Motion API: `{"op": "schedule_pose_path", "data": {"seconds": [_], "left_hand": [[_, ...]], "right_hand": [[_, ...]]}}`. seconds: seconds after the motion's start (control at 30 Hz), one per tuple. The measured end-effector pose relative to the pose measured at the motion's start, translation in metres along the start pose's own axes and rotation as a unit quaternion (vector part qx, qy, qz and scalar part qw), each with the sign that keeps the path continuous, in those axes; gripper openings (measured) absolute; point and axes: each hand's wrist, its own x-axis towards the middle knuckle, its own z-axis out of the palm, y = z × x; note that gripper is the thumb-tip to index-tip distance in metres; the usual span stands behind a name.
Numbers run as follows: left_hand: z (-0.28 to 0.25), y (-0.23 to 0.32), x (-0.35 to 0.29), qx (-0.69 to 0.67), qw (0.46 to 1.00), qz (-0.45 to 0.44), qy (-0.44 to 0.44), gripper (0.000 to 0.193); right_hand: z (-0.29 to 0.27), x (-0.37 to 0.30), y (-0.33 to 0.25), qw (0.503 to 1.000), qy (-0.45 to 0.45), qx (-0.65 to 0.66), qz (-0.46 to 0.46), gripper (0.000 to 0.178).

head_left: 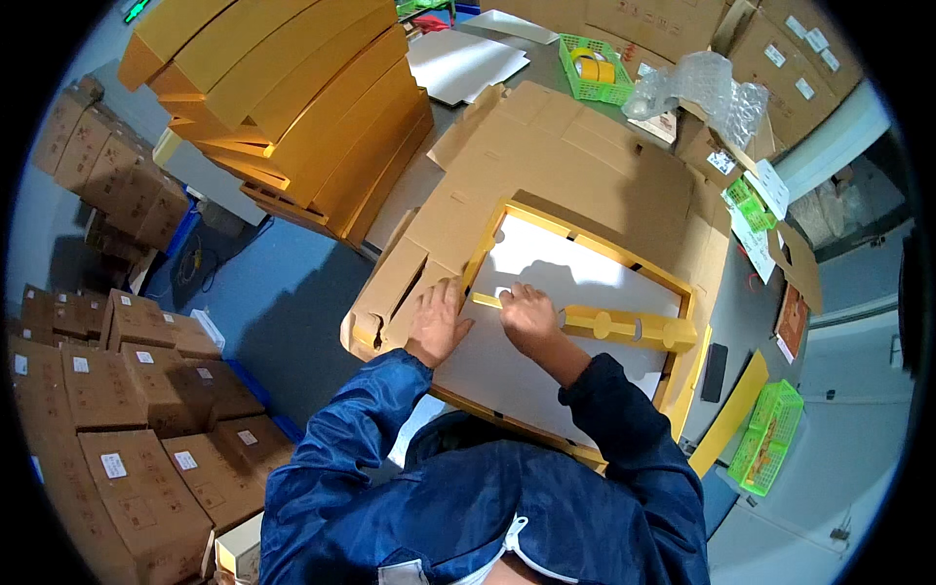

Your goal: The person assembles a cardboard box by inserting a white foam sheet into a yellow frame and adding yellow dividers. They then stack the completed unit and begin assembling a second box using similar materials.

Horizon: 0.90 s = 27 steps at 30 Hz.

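Observation:
A shallow yellow box [680,380] with a white inside lies open in front of me, tilted across a sheet of flattened cardboard. A folded yellow cardboard strip [624,329] with round cut-outs crosses its inside from the right wall. My right hand [529,317] is closed over the left part of this strip, and a short end pokes out beyond the fingers. Resting on the box's left wall is my left hand [439,320], its fingers stretched out and holding nothing. The right fingertips are partly hidden by the hand itself.
Tall stacked yellow boxes [292,107] stand at the far left of the table. Flattened cardboard [575,146] lies beneath the work. A green basket [609,93] holds tape rolls. To the right are a black phone-like slab [715,372], a yellow board [729,414] and another green basket [767,439].

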Motion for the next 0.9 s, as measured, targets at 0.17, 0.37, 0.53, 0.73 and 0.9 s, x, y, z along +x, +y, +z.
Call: {"op": "schedule_pose_path", "data": {"seconds": [0.17, 0.37, 0.53, 0.73, 0.9], "left_hand": [[0.067, -0.041, -0.027, -0.104, 0.974, -0.163, -0.113, 0.030], [0.039, -0.025, -0.012, -0.108, 0.960, -0.190, -0.174, 0.025], [0.031, -0.019, -0.006, -0.126, 0.953, -0.207, -0.181, 0.021], [0.045, -0.030, -0.012, -0.136, 0.954, -0.188, -0.188, 0.021], [0.050, -0.035, -0.015, -0.117, 0.969, -0.140, -0.167, 0.021]], "right_hand": [[0.042, 0.013, -0.006, 0.999, -0.013, 0.005, 0.034, 0.009], [0.034, 0.016, -0.007, 1.000, 0.008, 0.014, 0.025, 0.027], [0.020, 0.023, -0.009, 0.989, -0.110, 0.055, 0.076, 0.023], [0.026, 0.027, -0.007, 0.990, -0.106, 0.080, 0.047, 0.021], [0.042, 0.027, -0.010, 0.994, -0.032, 0.096, 0.043, 0.017]]}}
